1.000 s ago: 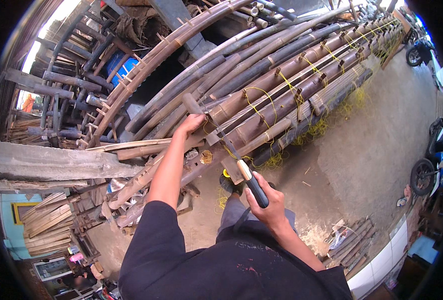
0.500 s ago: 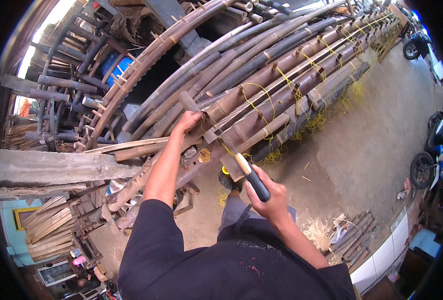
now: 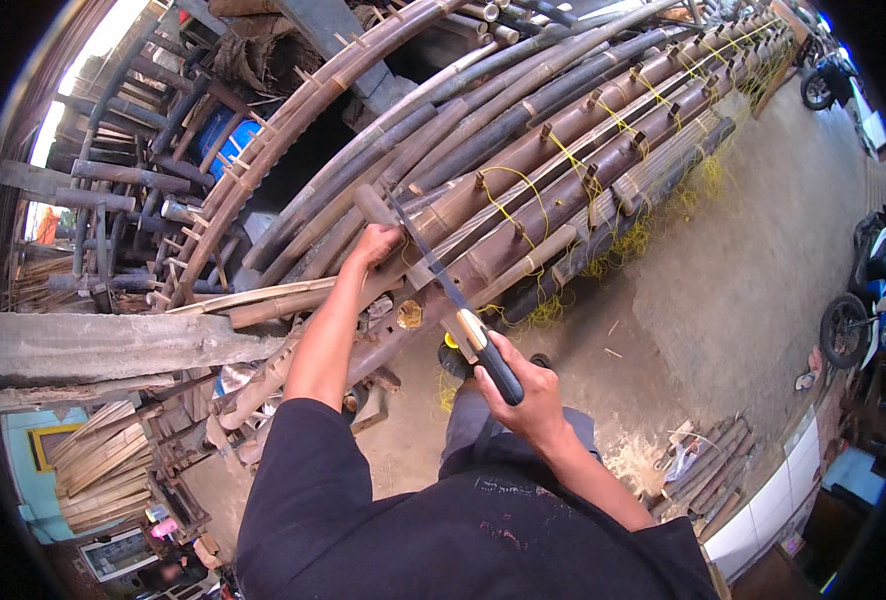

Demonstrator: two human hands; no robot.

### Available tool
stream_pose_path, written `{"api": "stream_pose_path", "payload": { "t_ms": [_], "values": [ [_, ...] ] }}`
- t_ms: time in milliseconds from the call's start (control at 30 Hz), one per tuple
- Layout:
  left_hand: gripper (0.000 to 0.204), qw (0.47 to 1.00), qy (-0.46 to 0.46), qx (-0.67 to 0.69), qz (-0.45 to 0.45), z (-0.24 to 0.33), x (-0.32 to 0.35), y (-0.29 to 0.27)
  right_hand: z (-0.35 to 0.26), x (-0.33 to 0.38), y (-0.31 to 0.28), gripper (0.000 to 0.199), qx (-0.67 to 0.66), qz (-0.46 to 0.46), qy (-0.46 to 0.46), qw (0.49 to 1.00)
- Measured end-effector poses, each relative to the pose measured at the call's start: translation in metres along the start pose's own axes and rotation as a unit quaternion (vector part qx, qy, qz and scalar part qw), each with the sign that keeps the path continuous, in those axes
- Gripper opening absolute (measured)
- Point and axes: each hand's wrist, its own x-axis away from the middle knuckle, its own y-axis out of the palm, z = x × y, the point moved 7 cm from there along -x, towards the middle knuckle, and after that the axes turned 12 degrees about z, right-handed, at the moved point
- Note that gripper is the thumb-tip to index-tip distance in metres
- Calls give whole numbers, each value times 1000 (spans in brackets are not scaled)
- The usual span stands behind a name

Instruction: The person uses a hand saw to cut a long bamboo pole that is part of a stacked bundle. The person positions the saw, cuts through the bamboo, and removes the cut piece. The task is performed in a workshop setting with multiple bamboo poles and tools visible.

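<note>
My left hand [image 3: 375,245] grips the cut end of a brown bamboo pole [image 3: 508,175] in a long bundle of poles. My right hand [image 3: 523,385] is closed round the dark handle of a hand saw [image 3: 443,280]. The saw's thin blade slants up and left across the pole, right beside my left hand. Yellow cord [image 3: 523,200] ties several of the poles together along the bundle. My dark sleeves fill the lower part of the view.
More bamboo poles and curved strips [image 3: 293,130] are stacked at the upper left. A grey plank [image 3: 113,345] lies at the left. Bare concrete floor [image 3: 733,290] spreads to the right, with short bamboo offcuts [image 3: 703,480] and parked motorbikes [image 3: 863,290] at the edge.
The saw blade has moved along the pole while my left hand kept its grip. The view has shifted slightly, so the bundle sits a little higher.
</note>
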Motion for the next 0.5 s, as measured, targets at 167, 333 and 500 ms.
{"api": "stream_pose_path", "payload": {
  "t_ms": [167, 333, 500],
  "values": [
    [46, 998, -9, 56, 13, -1, 2, 6, -4, -18, -11, 51, -8, -2, 23, 1000],
    [48, 999, 8, 23, 30, 5, 5, 0, -9, -9, -15, 53, -4, -11, 22, 1000],
    [47, 995, -17, 91, 24, 8, 3, 11, -5, -22, -4, 56, 26, -16, 22, 999]
  ]
}}
